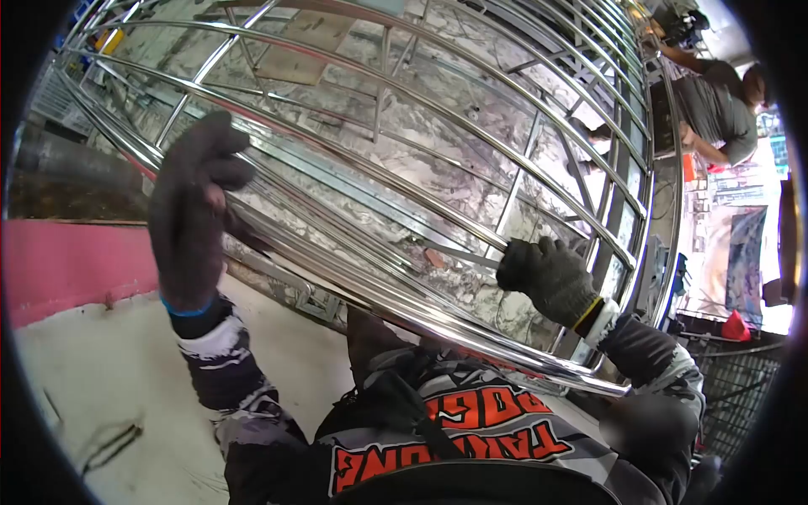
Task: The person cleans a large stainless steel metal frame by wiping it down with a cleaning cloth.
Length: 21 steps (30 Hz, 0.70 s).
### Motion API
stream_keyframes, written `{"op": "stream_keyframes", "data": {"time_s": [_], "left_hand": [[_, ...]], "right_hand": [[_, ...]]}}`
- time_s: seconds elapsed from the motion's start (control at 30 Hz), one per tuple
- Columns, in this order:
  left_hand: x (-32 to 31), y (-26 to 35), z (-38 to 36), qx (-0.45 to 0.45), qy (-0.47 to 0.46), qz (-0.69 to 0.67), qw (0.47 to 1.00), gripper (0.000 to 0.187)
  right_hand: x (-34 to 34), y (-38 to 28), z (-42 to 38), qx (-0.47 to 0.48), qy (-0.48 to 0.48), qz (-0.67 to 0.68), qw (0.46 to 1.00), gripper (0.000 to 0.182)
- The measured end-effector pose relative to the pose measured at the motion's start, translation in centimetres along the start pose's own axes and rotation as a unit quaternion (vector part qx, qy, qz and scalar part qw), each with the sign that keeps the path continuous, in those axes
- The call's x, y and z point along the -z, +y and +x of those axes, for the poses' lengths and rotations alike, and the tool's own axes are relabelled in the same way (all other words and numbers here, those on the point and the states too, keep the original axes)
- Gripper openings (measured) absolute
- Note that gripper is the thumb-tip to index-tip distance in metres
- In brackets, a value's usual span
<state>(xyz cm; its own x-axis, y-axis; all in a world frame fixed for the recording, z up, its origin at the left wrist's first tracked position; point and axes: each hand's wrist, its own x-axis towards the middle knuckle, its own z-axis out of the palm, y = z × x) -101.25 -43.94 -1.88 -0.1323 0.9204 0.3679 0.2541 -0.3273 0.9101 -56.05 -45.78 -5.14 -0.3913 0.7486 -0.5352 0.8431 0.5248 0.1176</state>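
Both of my hands wear dark work gloves. My left hand [198, 198] is raised over the left part of a shiny metal frame [471, 324], its fingers apart and nothing visible in them. On the right, my right hand [551, 278] is closed round the end of a thin flat metal strip [459, 252], close to one of the frame's bars. The strip runs to the left from my fist, beneath the bars. Long polished tubes of the frame cross in front of my body.
A person [715, 109] in a dark shirt is at the upper right, beyond the frame. A pink panel [80, 269] stands at the left. Below the bars lies a stained surface [454, 185] with a brown board [307, 46]. A red object [736, 326] is at the right.
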Motion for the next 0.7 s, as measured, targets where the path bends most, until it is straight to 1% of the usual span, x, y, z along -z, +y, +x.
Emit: {"op": "stream_keyframes", "data": {"time_s": [0.03,0.07,0.1,0.13,0.17,0.2,0.23,0.27,0.3,0.33,0.37,0.4,0.43,0.47,0.5,0.53,0.57,0.63,0.7], "left_hand": [[1.7,-0.5,1.3,0.009,0.011,0.040,0.999,0.066],[3.0,-1.8,2.8,0.012,0.008,0.033,0.999,0.066],[4.1,-3.1,4.4,0.005,0.031,0.051,0.998,0.057],[4.9,-4.3,5.4,-0.001,0.055,0.067,0.996,0.048],[4.8,-4.6,5.9,0.001,0.056,0.059,0.997,0.048],[4.0,-4.1,6.3,-0.017,0.037,0.080,0.996,0.045],[3.5,-3.6,6.4,-0.032,0.018,0.107,0.994,0.043],[3.4,-3.6,6.4,-0.041,0.031,0.126,0.991,0.042],[3.2,-3.7,6.2,-0.046,0.041,0.146,0.987,0.041],[3.4,-3.7,6.3,-0.065,0.058,0.130,0.988,0.038],[3.7,-4.1,6.3,-0.062,0.070,0.163,0.982,0.039],[3.9,-4.4,6.5,-0.080,0.073,0.221,0.969,0.038],[4.1,-4.6,6.6,-0.097,0.072,0.275,0.954,0.037],[4.4,-4.6,6.5,-0.095,0.069,0.275,0.954,0.037],[4.8,-4.3,6.6,-0.050,0.028,0.307,0.950,0.036],[5.2,-4.1,6.8,-0.006,-0.011,0.335,0.942,0.035],[5.6,-3.6,7.0,-0.006,-0.013,0.326,0.945,0.035],[7.0,-3.3,7.9,0.083,-0.022,0.306,0.948,0.031],[9.7,-7.0,9.0,0.002,0.015,0.261,0.965,0.030]], "right_hand": [[2.3,-2.3,1.7,-0.117,-0.069,0.097,0.986,0.042],[5.0,-4.6,3.7,-0.116,-0.066,0.147,0.980,0.043],[5.9,-5.6,6.3,-0.022,-0.029,0.205,0.978,0.039],[5.5,-6.3,9.7,0.062,0.009,0.286,0.956,0.034],[7.3,-9.0,13.0,0.081,0.069,0.238,0.966,0.031],[9.1,-11.8,16.2,0.094,0.131,0.185,0.969,0.027],[11.7,-14.6,20.0,0.094,0.116,0.190,0.970,0.027],[14.7,-16.7,23.0,0.134,0.124,0.257,0.949,0.029],[16.3,-18.7,26.4,0.191,0.174,0.242,0.935,0.028],[19.3,-21.9,31.7,0.246,0.214,0.269,0.906,0.025],[17.1,-23.0,37.3,0.321,0.343,0.252,0.846,0.028],[18.6,-23.8,36.1,0.326,0.345,0.253,0.843,0.028],[20.1,-24.0,34.8,0.280,0.239,0.176,0.913,0.033],[21.9,-24.0,32.4,0.224,0.124,0.096,0.962,0.038],[21.0,-23.3,32.6,0.220,0.123,0.112,0.961,0.032],[19.1,-22.1,32.1,0.225,0.143,0.170,0.949,0.027],[17.3,-20.6,31.4,0.230,0.153,0.232,0.933,0.025],[13.4,-16.5,26.8,0.183,0.116,0.327,0.920,0.030],[11.1,-12.5,16.9,0.076,0.051,0.356,0.930,0.023]]}}
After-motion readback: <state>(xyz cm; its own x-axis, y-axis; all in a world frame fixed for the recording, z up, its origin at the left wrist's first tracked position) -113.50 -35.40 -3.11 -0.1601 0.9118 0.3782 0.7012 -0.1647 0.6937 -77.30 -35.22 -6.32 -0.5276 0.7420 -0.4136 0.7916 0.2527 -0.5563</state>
